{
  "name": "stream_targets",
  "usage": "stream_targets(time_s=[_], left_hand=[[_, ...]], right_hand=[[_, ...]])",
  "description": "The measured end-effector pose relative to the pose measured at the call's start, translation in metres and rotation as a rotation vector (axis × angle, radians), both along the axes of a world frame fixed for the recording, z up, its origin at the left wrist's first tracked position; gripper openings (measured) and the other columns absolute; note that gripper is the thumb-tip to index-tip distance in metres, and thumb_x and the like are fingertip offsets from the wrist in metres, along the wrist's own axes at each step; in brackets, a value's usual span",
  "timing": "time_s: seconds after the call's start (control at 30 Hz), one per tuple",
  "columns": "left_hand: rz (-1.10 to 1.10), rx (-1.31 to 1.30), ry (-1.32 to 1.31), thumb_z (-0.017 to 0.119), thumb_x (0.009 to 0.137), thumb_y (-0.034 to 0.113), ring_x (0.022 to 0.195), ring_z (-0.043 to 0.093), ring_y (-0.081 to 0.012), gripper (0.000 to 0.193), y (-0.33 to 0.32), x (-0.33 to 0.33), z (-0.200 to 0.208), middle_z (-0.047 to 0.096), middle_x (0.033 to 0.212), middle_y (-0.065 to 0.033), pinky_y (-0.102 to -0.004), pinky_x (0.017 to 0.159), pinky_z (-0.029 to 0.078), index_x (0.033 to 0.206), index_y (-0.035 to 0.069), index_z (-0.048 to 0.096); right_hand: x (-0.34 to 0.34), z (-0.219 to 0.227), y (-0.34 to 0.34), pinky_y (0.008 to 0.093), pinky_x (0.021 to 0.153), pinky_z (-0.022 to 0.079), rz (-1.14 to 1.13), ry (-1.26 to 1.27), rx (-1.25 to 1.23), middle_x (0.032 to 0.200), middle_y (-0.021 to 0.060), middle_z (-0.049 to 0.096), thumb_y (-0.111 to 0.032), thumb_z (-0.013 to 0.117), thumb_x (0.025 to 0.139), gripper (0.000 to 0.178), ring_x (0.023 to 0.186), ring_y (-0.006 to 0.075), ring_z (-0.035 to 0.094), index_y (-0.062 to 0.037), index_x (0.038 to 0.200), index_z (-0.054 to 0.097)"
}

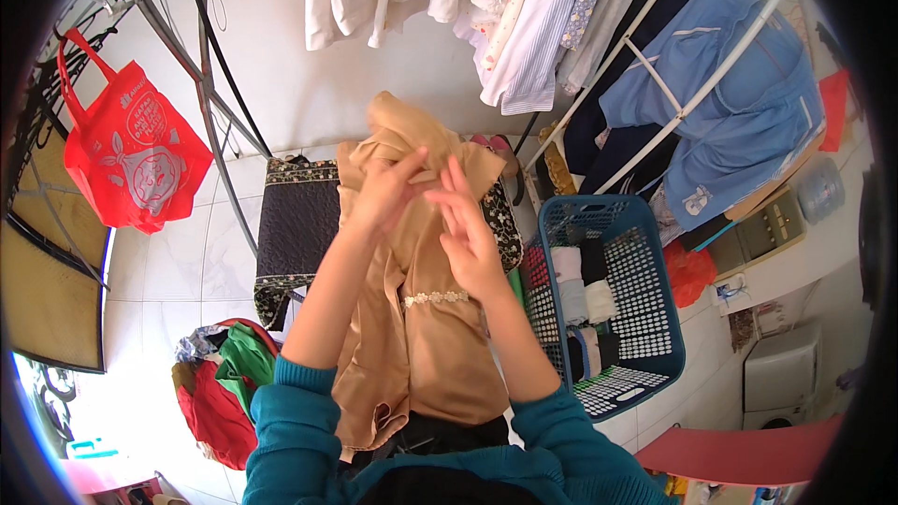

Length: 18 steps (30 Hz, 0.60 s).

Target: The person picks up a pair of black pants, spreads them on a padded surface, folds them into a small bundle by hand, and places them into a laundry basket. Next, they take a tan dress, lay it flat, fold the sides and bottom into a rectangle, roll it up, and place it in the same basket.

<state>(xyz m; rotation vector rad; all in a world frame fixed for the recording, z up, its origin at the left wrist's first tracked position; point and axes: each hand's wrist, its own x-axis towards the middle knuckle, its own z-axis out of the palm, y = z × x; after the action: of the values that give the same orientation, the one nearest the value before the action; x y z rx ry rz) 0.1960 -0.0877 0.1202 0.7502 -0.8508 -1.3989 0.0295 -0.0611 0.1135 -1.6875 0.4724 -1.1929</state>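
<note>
The person is holding up a tan satin dress (pixel 421 337) at the centre of the frame, and the work looks to be at the stage of gathering or squaring its top edge before a fold. The left hand (pixel 385 192) is pinching the upper part of the fabric, fingers (pixel 412 166) closed narrowly on the cloth near the neckline. The right hand (pixel 468 238) is lying against the front of the dress with its fingers (pixel 449 194) spread fairly wide and straight; whether it is gripping any cloth cannot be told.

The dress is hanging with its long axis running up and down the frame, neckline toward the top centre, hem toward the lower centre, and a pale beaded waist trim (pixel 435 298) crossing it midway. As a judgement, the next move calls for both hands to take matching hold of the shoulders so the slippery fabric is hanging evenly.

A blue laundry basket (pixel 655 318) with rolled clothes is sitting just right of centre, a red tote bag (pixel 131 154) is hanging at upper left, and a drying rack (pixel 692 84) is filling the upper right.
</note>
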Motion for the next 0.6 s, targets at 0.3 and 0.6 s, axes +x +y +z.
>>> stream_targets(time_s=[0.3, 0.6], left_hand=[[0.101, -0.015, 0.177, 0.038, 0.099, 0.017, 0.118, 0.050, -0.0291, 0.035, -0.006, 0.045, 0.016, 0.048, 0.126, -0.0150, -0.0480, 0.100, 0.044, 0.129, -0.001, 0.035], [0.025, -0.069, 0.176, 0.037, 0.099, 0.015, 0.118, 0.048, -0.0307, 0.033, -0.032, 0.037, 0.028, 0.044, 0.128, -0.0157, -0.0501, 0.100, 0.043, 0.127, -0.001, 0.034]], right_hand=[[-0.173, -0.232, 0.124, 0.0341, 0.099, 0.037, -0.296, 0.777, 0.493, 0.129, 0.0197, 0.046, -0.038, 0.066, 0.084, 0.072, 0.120, 0.0275, 0.045, 0.0000, 0.135, 0.034], [-0.189, -0.116, 0.160, 0.0304, 0.077, 0.048, 0.101, 0.426, 0.805, 0.099, 0.0115, 0.065, -0.017, 0.065, 0.082, 0.052, 0.090, 0.0175, 0.062, -0.0050, 0.128, 0.045]])
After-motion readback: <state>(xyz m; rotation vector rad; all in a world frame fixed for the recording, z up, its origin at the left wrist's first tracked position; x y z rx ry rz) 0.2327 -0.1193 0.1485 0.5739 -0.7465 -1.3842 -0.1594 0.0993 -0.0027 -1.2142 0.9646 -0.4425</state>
